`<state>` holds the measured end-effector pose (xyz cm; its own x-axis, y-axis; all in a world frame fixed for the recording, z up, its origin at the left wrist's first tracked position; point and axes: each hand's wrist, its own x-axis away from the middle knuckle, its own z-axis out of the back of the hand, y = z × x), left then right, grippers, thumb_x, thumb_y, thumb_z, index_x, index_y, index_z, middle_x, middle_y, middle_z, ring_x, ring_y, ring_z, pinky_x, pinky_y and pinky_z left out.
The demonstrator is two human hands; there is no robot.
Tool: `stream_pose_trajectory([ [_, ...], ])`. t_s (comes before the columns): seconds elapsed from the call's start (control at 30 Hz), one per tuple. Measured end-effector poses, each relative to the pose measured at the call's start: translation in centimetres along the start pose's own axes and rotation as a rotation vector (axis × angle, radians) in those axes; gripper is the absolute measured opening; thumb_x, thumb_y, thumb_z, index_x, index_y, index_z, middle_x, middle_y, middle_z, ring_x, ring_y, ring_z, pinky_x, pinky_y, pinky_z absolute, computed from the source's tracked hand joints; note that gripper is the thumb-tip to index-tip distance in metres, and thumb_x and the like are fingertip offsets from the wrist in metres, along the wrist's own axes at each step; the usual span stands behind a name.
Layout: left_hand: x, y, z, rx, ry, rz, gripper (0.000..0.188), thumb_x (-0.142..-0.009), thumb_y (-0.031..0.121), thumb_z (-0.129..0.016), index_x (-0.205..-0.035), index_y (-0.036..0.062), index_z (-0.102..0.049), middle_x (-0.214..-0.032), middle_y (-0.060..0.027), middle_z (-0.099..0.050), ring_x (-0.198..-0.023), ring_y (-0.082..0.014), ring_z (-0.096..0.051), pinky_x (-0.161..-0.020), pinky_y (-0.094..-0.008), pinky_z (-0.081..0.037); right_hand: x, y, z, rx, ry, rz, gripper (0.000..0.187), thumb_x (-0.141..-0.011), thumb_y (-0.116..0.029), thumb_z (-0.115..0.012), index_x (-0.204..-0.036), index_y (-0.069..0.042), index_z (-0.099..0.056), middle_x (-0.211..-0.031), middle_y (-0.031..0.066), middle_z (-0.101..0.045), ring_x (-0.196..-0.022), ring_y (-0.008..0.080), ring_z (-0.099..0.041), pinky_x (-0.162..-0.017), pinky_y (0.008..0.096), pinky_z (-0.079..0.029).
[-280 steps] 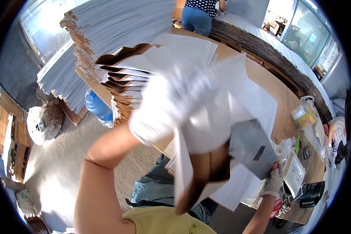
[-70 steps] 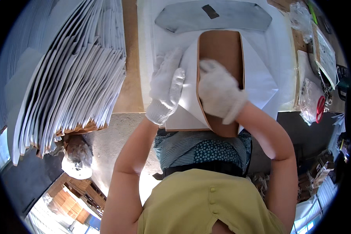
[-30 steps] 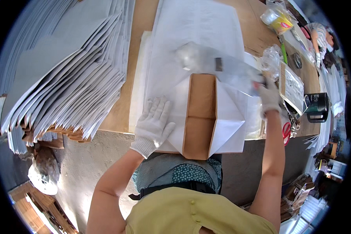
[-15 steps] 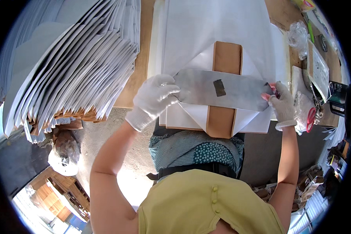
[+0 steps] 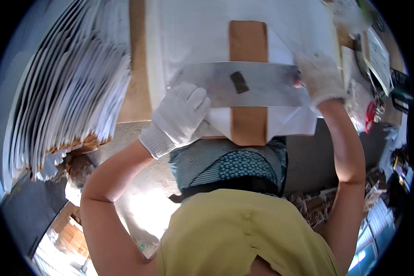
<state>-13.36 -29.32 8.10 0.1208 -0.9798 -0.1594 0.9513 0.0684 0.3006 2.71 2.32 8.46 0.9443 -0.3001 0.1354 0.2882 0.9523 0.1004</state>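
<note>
A flat grey metal plate with a dark patch near its middle lies crosswise over a brown cardboard strip. Both rest on white paper sheets, whose folded edges show beside the strip. My right hand, in a white glove and blurred, is at the plate's right end, a bare fingertip against the plate. My left hand, also gloved in white, is closed with curled fingers in front of the plate's left part, near the paper's front edge. What its fingers hold, if anything, is hidden.
A tall fan of folded white paper stands at the left. Along the right side lie red-handled scissors, a clear plastic bag and a white-faced board. A wrapped bundle is below the left table edge.
The plate has come down level across the strip. My left hand has left the plate's end and moved lower, fingers curling. My right hand has shifted up and over the plate's right end.
</note>
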Motion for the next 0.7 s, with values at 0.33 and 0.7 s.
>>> stream_pose_trajectory([
  [0.33, -1.8, 0.0, -3.4, 0.139, 0.025, 0.044, 0.020, -0.063, 0.012, -0.074, -0.081, 0.0109, -0.064, -0.083, -0.0055, -0.061, -0.083, -0.0270, -0.062, -0.078, -0.0400, -0.046, 3.7, 1.3, 1.4, -0.651, -0.326, -0.109, 0.052, -0.077, -0.005, -0.086, -0.123, -0.014, -0.063, -0.132, 0.0129, -0.063, -0.128, 0.0395, -0.057, -0.104, 0.0478, -0.049],
  [0.7, -3.0, 1.9, -3.6, 0.216, 0.071, 0.535, 0.045, -0.067, 0.015, -0.086, -0.108, 0.0092, -0.069, -0.094, -0.0095, -0.065, -0.090, -0.0337, -0.063, -0.087, -0.0441, -0.048, 4.0, 0.0, -0.4, -0.360, -0.189, 0.047, 0.053, -0.071, -0.032, -0.091, -0.115, -0.015, -0.066, -0.134, 0.0055, -0.061, -0.121, 0.0317, -0.061, -0.102, 0.0446, -0.051],
])
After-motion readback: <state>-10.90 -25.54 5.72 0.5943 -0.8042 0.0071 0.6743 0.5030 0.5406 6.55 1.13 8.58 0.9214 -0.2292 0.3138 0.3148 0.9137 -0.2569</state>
